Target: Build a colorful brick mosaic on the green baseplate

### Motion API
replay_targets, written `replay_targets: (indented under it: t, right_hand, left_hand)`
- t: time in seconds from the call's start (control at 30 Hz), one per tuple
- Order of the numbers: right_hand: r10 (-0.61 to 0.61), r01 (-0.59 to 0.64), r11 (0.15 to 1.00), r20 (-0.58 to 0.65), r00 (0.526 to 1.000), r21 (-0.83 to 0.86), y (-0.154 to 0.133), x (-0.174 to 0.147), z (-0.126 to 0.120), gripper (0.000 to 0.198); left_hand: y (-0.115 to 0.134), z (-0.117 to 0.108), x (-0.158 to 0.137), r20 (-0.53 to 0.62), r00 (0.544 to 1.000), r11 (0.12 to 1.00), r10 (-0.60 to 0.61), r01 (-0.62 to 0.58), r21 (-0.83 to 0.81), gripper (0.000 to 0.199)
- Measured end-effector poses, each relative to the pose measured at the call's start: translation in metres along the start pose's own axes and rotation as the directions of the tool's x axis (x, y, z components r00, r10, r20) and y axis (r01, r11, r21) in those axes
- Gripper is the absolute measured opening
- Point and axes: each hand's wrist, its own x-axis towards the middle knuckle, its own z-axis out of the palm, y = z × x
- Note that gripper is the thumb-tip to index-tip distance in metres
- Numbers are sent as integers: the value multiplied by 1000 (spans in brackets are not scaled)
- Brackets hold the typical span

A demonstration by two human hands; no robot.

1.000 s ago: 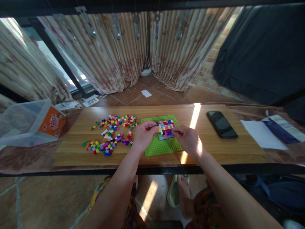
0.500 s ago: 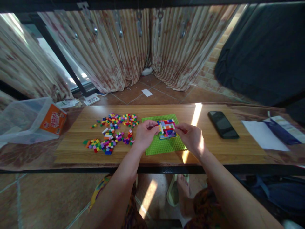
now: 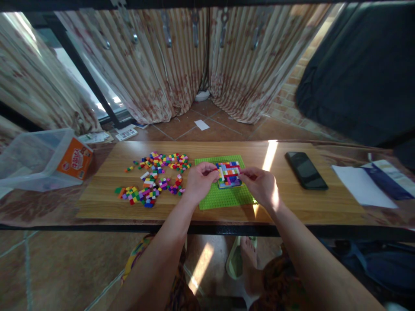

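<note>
A small block built of multicoloured toy bricks (image 3: 229, 174) sits on a green studded baseplate (image 3: 223, 200) in the middle of the wooden board. Its upper face carries red, white, blue and orange bricks. At its left edge, my left hand (image 3: 201, 180) is closed, thumb and fingers pinched against the block. My right hand (image 3: 262, 185) is closed in a pinch at the opposite edge; its fingertips meet the block's right side, and whatever lies between them is too small to make out. Many loose toy bricks (image 3: 151, 183) lie scattered left of the baseplate.
A black phone (image 3: 306, 170) lies on the wooden board (image 3: 106, 172) at the right. Farther right are white paper (image 3: 363, 185) and a dark blue packet (image 3: 389, 179). A clear plastic bin (image 3: 39, 162) with an orange label stands at the left. Curtains (image 3: 175, 73) hang behind.
The view has shifted slightly, so the board and its contents appear a little farther right. Both hands stay pinched at the block's sides, with barely any movement.
</note>
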Motion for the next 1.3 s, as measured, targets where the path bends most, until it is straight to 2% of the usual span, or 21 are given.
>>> replay_targets:
  t: [0.5,0.73,0.97,1.17,1.3]
  right_hand:
    - [-36,36,997,5,999,-63,-7,1,2,19]
    - [15,-20,996,63,998,83,4,3,4,29]
    - [34,-49,984,86,996,169,8,5,9,30]
    - [163,-185,939,97,982,290,6,7,13,36]
    - [193,-209,927,82,978,312,7,7,14,37]
  left_hand:
    - [-2,0,-2,21,1000,1000,16,-16,5,6]
    - [-1,1,-3,17,1000,1000,-1,1,-6,7]
    - [-2,2,-2,19,1000,1000,8,-8,-1,8]
    - [-3,3,-3,30,1000,1000,4,-3,-15,8]
    - [-1,5,-5,55,998,1000,-8,9,-23,9]
